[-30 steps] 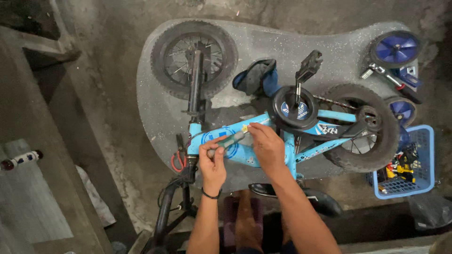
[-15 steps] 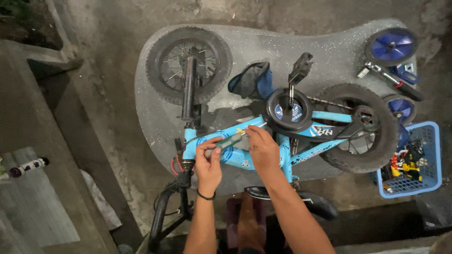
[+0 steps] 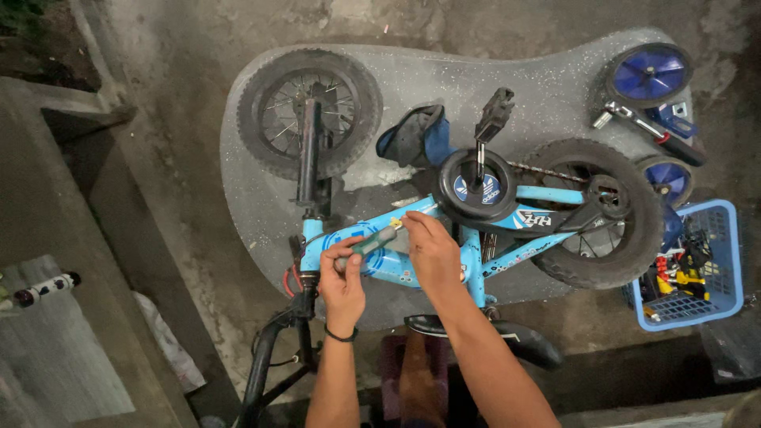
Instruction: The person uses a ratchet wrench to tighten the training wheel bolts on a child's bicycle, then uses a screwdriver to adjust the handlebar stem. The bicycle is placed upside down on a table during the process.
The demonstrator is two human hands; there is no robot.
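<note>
L hand fingers clamped on greenish tool handle, R hand fingers pinched at its tip over blue bike frame lying on grey mat; tool prob. light, stiff, best gripped mid-handle.

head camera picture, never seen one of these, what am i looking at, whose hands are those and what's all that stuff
The camera sits on a person's head and looks straight down, so the two bare arms coming up from the bottom edge are the wearer's own. A small blue bike lies on its side on a grey speckled mat over a concrete floor. The left hand grips a small greenish tube, and the right hand pinches at its yellow tip, just above the bike's frame. Nearby lie blue training wheels at top right, a blue basket of tools at right, and a dark cloth beside the front wheel.
</note>
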